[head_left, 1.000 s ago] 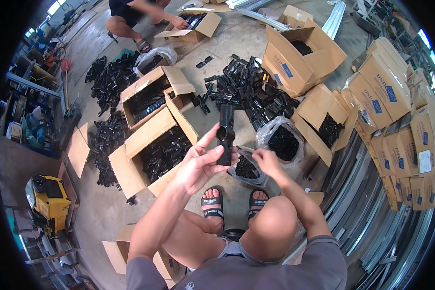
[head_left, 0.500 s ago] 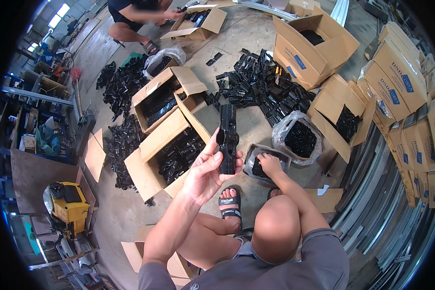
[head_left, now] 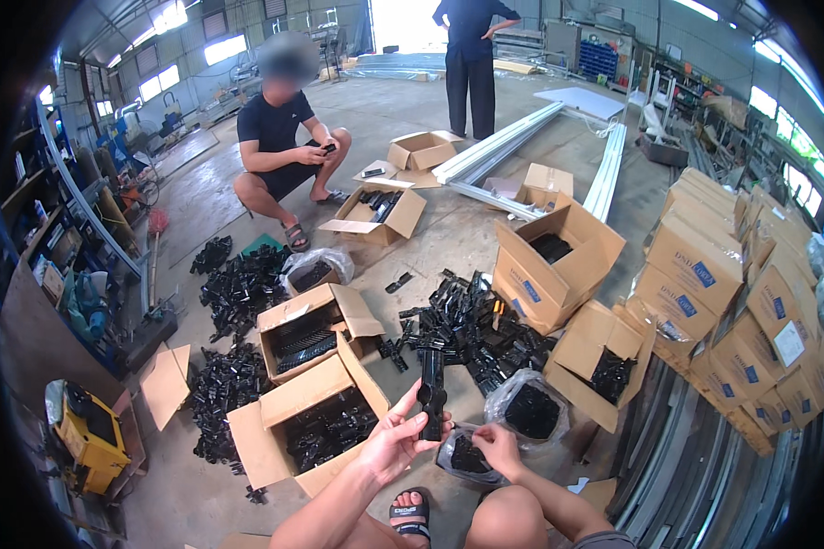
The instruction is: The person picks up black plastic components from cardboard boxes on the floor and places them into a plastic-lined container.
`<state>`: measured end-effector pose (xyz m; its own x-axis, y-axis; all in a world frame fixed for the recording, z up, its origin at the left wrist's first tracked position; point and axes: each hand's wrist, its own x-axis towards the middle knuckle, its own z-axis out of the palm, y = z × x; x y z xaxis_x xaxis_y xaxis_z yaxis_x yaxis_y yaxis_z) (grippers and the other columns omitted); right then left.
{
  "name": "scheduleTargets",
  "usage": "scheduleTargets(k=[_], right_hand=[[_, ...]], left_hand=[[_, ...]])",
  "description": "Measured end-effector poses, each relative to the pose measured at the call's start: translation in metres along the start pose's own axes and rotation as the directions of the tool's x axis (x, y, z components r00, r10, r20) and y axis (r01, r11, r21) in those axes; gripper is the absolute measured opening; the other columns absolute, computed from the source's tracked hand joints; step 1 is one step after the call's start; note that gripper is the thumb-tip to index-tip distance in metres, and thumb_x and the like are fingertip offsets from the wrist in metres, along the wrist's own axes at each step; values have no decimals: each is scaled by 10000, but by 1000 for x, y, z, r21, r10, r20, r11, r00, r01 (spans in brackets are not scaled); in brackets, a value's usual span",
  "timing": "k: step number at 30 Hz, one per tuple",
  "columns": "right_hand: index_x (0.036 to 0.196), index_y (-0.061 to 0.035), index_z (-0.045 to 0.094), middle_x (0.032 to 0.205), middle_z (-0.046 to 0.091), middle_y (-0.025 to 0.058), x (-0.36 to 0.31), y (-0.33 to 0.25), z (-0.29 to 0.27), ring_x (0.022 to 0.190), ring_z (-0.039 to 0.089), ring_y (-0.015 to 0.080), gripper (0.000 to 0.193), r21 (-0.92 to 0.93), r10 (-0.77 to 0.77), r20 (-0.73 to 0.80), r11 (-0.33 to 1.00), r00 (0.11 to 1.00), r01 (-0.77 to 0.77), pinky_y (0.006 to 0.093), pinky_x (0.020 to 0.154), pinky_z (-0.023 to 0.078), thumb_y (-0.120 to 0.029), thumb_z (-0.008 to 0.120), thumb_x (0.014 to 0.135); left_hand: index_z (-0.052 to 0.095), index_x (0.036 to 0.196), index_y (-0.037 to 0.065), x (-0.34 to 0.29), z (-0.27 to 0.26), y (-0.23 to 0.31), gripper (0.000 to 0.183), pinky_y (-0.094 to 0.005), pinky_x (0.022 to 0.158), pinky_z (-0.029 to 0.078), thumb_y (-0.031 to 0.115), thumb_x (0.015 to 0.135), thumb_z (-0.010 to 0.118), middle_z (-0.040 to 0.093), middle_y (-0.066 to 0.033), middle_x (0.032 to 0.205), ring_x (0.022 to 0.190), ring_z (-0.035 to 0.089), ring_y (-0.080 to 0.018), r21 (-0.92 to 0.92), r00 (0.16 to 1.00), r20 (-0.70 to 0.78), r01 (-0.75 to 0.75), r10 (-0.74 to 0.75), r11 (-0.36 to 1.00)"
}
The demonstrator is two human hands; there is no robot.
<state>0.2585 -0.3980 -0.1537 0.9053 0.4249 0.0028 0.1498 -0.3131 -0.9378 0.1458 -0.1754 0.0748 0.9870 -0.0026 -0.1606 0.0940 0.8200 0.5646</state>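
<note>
My left hand (head_left: 392, 446) is closed around a long black plastic part (head_left: 432, 389), held upright; it has a wider bulge partway down. To its right, my right hand (head_left: 498, 448) hovers at the rim of a small plastic-lined box (head_left: 449, 470) of small black pieces (head_left: 468, 455). Its fingertips are pinched together; whatever they hold is too small to make out. Just beyond stands a clear plastic bag (head_left: 496, 403) full of small black parts. Left of my hands, an open carton (head_left: 320, 384) contains many similar black parts.
Heaps of black parts (head_left: 458, 316) lie on the floor ahead, with another pile (head_left: 229, 393) at the left. Open cartons (head_left: 558, 274) surround them. Stacked boxes (head_left: 696, 265) and metal profiles line the right. One person (head_left: 279, 137) squats handling a small part; another (head_left: 471, 64) stands behind.
The view has tipped upward, bringing the far workshop and a standing person into sight. My right hand has come up out of the small box, fingers pinched. My left still grips the black part.
</note>
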Motion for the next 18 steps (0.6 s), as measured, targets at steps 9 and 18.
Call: scheduleTargets(k=[9, 18], right_hand=[[1101, 38, 694, 964, 736, 90, 8, -260, -83, 839, 688, 130, 209, 359, -206, -48, 910, 977, 209, 265, 753, 552, 17, 686, 893], [981, 28, 739, 893, 752, 137, -15, -297, -71, 786, 727, 182, 151, -25, -476, -249, 873, 843, 486, 295, 695, 561, 18, 748, 830]], left_hand=[[199, 1598, 181, -9, 33, -9, 814, -385, 914, 573, 49, 941, 661, 704, -169, 1169, 1015, 709, -251, 183, 998, 33, -55, 50, 982], [226, 1592, 167, -12, 51, -24, 800, -393, 964, 547, -23, 934, 638, 691, -198, 1186, 1051, 695, -244, 291, 981, 140, -173, 137, 941]])
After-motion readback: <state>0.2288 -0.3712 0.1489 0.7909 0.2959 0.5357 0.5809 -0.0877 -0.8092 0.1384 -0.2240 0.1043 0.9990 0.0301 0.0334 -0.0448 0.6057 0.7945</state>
